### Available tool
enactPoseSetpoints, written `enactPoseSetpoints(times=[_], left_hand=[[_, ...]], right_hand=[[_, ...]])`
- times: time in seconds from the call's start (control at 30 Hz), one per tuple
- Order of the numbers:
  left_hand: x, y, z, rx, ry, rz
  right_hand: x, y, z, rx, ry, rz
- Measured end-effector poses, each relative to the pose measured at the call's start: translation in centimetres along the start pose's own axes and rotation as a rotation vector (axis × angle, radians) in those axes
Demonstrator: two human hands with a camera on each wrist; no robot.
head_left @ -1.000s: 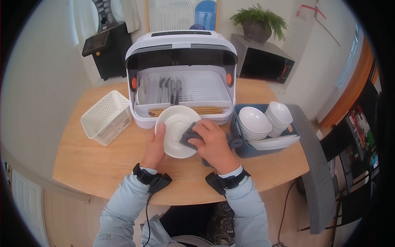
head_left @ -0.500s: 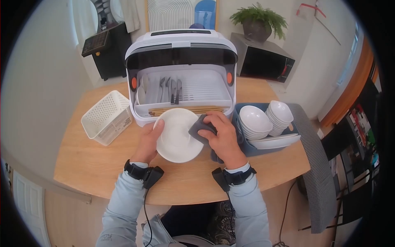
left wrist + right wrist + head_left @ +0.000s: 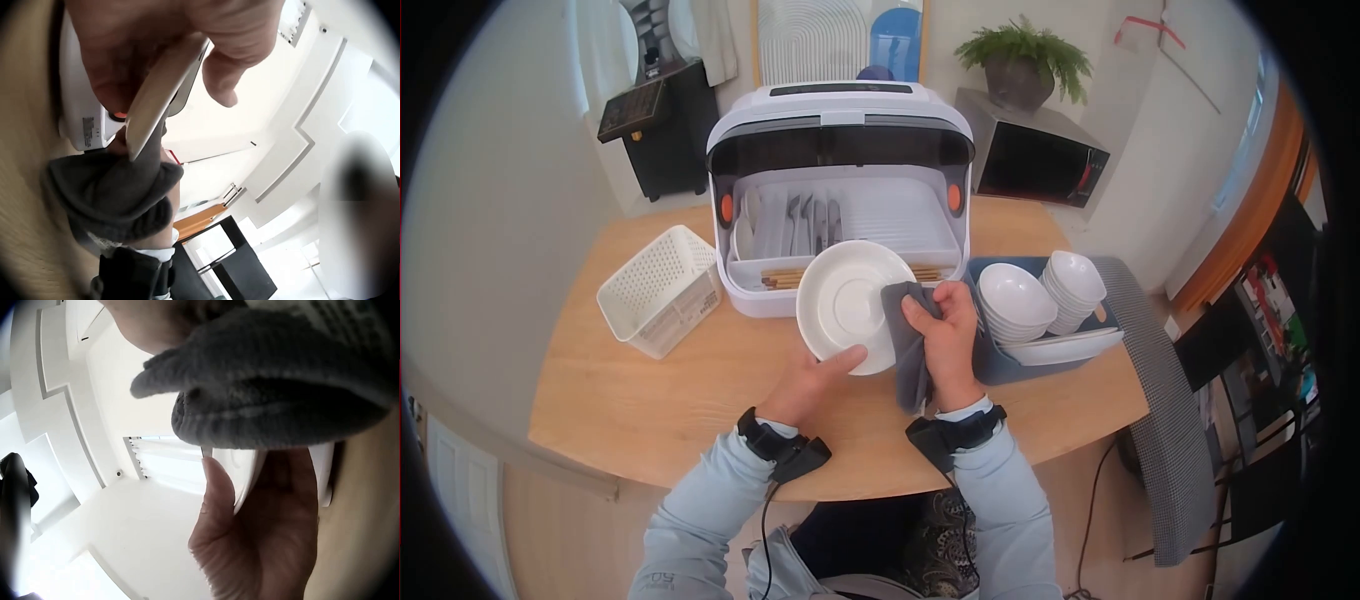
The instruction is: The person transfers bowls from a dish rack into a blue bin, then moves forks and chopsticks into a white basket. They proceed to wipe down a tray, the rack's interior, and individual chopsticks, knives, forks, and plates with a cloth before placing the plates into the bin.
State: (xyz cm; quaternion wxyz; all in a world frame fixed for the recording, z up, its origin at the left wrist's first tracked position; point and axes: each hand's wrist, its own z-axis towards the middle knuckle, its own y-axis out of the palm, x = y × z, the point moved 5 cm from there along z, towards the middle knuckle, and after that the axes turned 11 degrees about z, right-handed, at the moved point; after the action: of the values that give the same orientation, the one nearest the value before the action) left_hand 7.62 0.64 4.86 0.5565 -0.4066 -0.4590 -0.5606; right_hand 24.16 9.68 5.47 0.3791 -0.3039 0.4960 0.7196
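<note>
A white plate (image 3: 825, 300) is raised over the table in front of the white dish box. My left hand (image 3: 805, 385) pinches its lower rim, thumb on the upper face and fingers beneath. My right hand (image 3: 952, 345) grips a dark grey cloth (image 3: 908, 350) against the plate's right rim, and the cloth's loose end hangs down. In the left wrist view the plate (image 3: 164, 90) appears edge-on, with the cloth (image 3: 112, 194) at its far side. Folds of the cloth (image 3: 269, 369) cover much of the right wrist view and hide part of the plate.
The dish box (image 3: 745, 300) stands with its dark lid raised, knives (image 3: 820, 225) and other cutlery inside, chopsticks (image 3: 785, 278) along its front. A white basket (image 3: 665, 290) is at left. At right, a blue-grey tub (image 3: 1000, 372) carries stacked white bowls (image 3: 1015, 300) and plates (image 3: 1065, 347).
The left hand has shifted from the plate's left rim to its lower rim. The plate has turned and moved slightly right and up. The cloth, bunched before, now hangs down along the right rim.
</note>
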Motion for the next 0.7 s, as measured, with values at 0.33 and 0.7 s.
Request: enactPoseSetpoints(times=[0.33, 0.7], left_hand=[[-1.0, -2.5, -0.6, -0.221, -0.356, 0.118], [1.0, -0.4, -0.5, -0.359, -0.273, -0.147]], right_hand=[[-2.8, 1.7, 0.1, -0.418, -0.142, -0.470], [-2.2, 2.0, -0.8, -0.301, -0.140, -0.381]])
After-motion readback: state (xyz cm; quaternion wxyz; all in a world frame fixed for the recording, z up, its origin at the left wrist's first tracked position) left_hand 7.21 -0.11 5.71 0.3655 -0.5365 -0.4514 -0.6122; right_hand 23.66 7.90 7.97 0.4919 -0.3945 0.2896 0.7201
